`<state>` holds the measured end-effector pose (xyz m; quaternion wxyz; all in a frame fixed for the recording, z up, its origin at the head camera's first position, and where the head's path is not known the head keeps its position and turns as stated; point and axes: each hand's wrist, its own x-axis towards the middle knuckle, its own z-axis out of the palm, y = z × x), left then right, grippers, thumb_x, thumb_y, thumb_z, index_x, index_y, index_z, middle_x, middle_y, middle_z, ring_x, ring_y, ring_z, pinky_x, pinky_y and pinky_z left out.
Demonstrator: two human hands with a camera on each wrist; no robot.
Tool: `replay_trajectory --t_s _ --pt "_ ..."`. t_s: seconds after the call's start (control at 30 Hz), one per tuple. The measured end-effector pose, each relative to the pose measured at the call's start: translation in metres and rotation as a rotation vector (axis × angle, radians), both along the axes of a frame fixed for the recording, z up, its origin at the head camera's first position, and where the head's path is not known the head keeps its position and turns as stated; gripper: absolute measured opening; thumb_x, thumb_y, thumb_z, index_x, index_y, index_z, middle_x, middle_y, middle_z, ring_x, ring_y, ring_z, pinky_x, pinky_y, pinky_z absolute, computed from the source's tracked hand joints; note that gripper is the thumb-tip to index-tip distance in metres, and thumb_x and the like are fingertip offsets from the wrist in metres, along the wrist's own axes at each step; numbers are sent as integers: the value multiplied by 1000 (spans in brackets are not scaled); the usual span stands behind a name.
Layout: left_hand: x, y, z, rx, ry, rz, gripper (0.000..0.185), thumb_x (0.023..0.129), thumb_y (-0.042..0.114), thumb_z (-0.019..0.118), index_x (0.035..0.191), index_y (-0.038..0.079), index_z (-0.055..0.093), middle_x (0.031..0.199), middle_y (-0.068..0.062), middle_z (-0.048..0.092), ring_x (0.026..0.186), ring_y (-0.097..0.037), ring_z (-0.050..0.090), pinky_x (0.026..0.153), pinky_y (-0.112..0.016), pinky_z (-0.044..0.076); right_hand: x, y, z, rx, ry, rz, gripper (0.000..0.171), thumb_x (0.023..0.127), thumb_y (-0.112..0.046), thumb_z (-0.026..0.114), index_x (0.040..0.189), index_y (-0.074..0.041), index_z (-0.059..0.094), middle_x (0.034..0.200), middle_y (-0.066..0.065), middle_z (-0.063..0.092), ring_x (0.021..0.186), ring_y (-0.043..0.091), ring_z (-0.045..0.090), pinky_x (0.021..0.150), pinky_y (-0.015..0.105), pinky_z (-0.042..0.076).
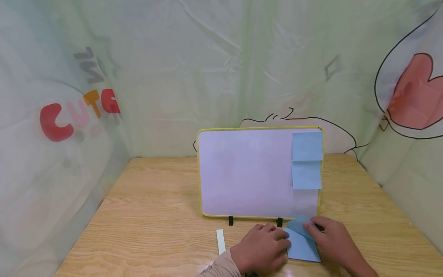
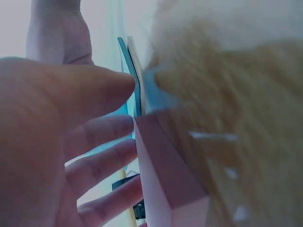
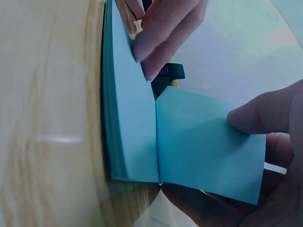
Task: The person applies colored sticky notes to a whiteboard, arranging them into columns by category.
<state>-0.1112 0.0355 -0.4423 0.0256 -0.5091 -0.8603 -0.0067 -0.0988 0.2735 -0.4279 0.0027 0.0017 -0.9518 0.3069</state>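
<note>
A pad of blue sticky notes lies on the table in front of the whiteboard. My right hand pinches the top sticky note between thumb and fingers. That sheet is folded up from the pad, still joined along one edge in the right wrist view. My left hand touches the pad's left side with its fingertips, the fingers fairly straight. In the left wrist view a pinkish block stands beside the left fingers; its kind is unclear.
Two blue sticky notes hang one above the other at the board's right edge. The board stands on small black feet. A pale strip lies left of my left hand, partly hidden. Patterned curtains surround the wooden table.
</note>
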Motion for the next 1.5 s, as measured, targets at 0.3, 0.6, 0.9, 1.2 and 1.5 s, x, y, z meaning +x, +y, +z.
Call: replay_trajectory --t_s 0.3,0.6,0.9,1.2,1.5 --pt "2 2 2 -64 41 -5 38 106 46 40 140 39 54 143 15 45 120 -6 44 95 -25 41 4 2 1 -27 44 -26 25 96 -32 68 80 -12 69 78 0 61 69 10 49 61 26 40" --pt "3 5 4 -68 39 -16 36 105 47 42 135 37 59 139 14 47 127 -5 42 102 -31 39 2 10 4 -6 29 -68 33 97 -37 66 101 -5 76 90 7 69 78 16 57 66 30 47" --pt "1 7 3 -42 26 -45 31 104 44 46 127 34 64 132 11 50 118 0 48 100 -30 38 2 17 7 6 56 -83 36 97 -36 67 102 -2 76 96 10 72 79 17 59 65 30 48" --pt "0 7 3 -21 6 -71 29 104 40 46 123 31 65 130 9 53 114 1 50 89 -20 36 1 21 8 5 49 -89 41 97 -38 66 106 1 74 99 14 72 83 21 62 68 34 49" --pt "-1 6 1 -18 -43 -75 29 104 40 45 124 30 64 131 9 52 115 1 48 89 -18 36 1 26 9 -14 41 -113 48 96 -42 67 107 4 74 104 20 72 96 35 65 75 43 52"
